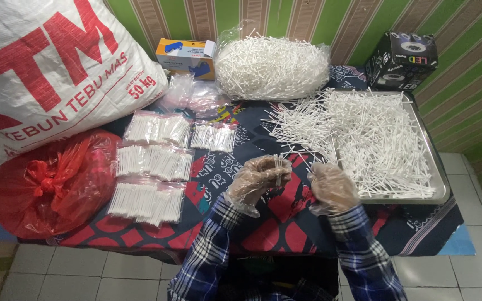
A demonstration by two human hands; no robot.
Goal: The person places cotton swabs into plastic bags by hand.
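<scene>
I noted my left hand (258,178) clamped on white sticks (278,167), right hand (330,187) loosely curled, beside eight packed clear bags (152,161), one black box (401,60).

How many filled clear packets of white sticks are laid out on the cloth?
4 packets: two in the back row, packet and smaller packet beside it; one in the middle; one nearest. Empty clear bags behind could hide more.

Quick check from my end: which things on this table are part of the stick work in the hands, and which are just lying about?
In use:
left hand holding a small bundle of white sticks
right hand by the metal tray
loose sticks
filled packets
clear bag of sticks

Lying about:
white sack
red bag
black box
blue-yellow box
</scene>
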